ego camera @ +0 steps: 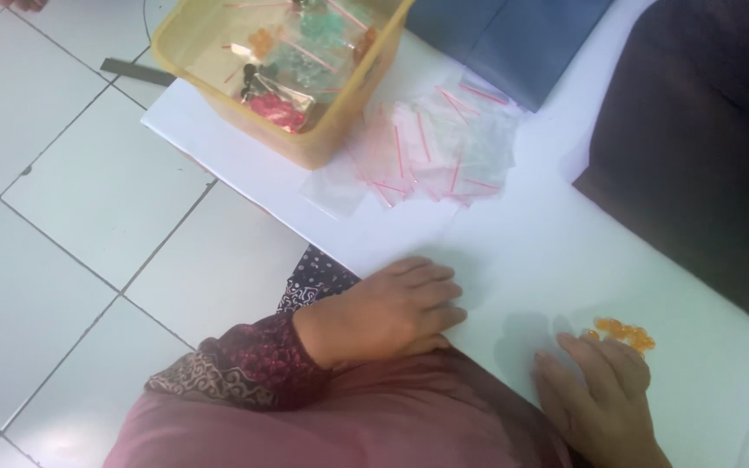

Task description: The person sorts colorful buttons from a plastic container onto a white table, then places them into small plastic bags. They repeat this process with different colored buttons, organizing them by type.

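My left hand [392,310] rests flat on a white sheet [513,251] at its near edge, fingers together, holding nothing. My right hand [598,394] lies palm down further right, its fingertips touching a small cluster of orange beads [624,333] on the sheet. A patterned dark red sleeve [244,364] covers my left forearm.
A heap of small clear plastic bags with red zip strips [431,152] lies at the sheet's far side. A yellow plastic tub [283,69] behind holds filled bead bags. Blue sheet [513,39] at top, dark cloth [704,147] at right, white tiled floor [62,191] at left.
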